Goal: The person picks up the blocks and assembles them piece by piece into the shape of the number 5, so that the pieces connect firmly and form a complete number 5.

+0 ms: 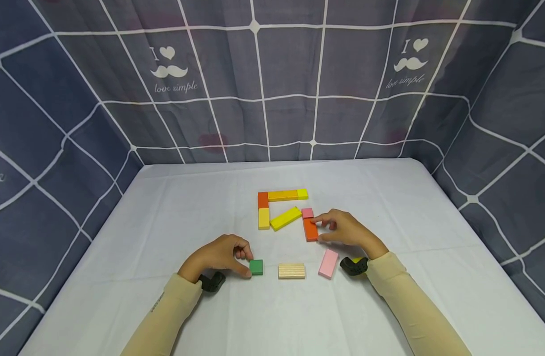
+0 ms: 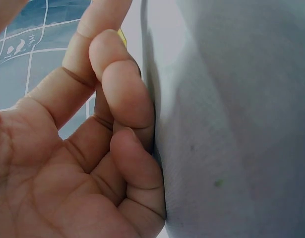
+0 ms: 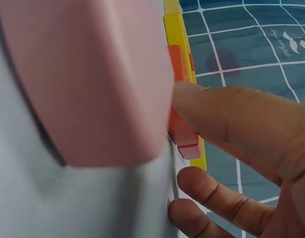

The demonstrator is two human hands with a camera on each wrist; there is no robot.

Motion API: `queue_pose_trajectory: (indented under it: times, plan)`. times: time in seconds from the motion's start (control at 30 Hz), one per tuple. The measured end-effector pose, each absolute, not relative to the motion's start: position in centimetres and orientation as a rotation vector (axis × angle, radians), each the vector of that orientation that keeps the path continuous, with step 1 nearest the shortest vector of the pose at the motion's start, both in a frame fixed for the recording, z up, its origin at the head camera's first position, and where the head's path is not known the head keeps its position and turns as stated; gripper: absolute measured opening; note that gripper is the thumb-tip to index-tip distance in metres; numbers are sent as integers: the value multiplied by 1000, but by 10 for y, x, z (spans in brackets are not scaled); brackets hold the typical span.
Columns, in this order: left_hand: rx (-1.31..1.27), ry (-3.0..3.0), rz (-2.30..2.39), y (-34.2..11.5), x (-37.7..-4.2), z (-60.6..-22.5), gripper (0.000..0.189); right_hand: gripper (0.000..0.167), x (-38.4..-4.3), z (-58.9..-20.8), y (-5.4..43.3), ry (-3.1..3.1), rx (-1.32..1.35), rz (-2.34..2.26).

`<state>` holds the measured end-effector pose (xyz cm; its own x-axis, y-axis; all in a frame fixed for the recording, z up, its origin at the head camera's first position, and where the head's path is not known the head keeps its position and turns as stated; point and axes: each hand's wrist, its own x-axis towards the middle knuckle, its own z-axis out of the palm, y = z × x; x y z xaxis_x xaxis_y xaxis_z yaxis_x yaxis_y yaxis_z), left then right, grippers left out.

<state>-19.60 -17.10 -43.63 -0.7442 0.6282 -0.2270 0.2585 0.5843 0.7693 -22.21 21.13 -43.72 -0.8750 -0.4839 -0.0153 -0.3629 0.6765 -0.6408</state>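
In the head view my left hand (image 1: 225,253) holds a small green block (image 1: 256,267) at its left side, between thumb and forefinger. The left wrist view shows the other fingers (image 2: 127,94) curled against the white cloth; the block is hidden there. My right hand (image 1: 345,228) pinches an orange-red block (image 1: 311,230) that lies on the table, its thumb (image 3: 197,101) on the block's side. A small pink block (image 1: 307,213) touches the far end of the orange-red one. Left of it a yellow block (image 1: 286,218) lies slanted.
An orange block (image 1: 263,200), a pale yellow block (image 1: 264,218), a long amber block (image 1: 283,196) and a bright yellow block (image 1: 302,194) form a corner. Nearer lie a striped wooden piece (image 1: 291,271) and a pink block (image 1: 328,263). A yellow piece (image 1: 357,259) is partly hidden by the right wrist camera.
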Motion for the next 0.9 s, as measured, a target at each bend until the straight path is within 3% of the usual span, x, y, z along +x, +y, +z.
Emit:
queue_pose_trajectory:
  times: [0.7, 0.9]
  plan:
    - [701, 2327, 1032, -170, -195, -433, 25, 48, -223, -436, 211, 2698, -671, -1013]
    - [694, 2321, 1040, -170, -195, -434, 25, 29, -224, -433, 227, 2536, -762, -1189]
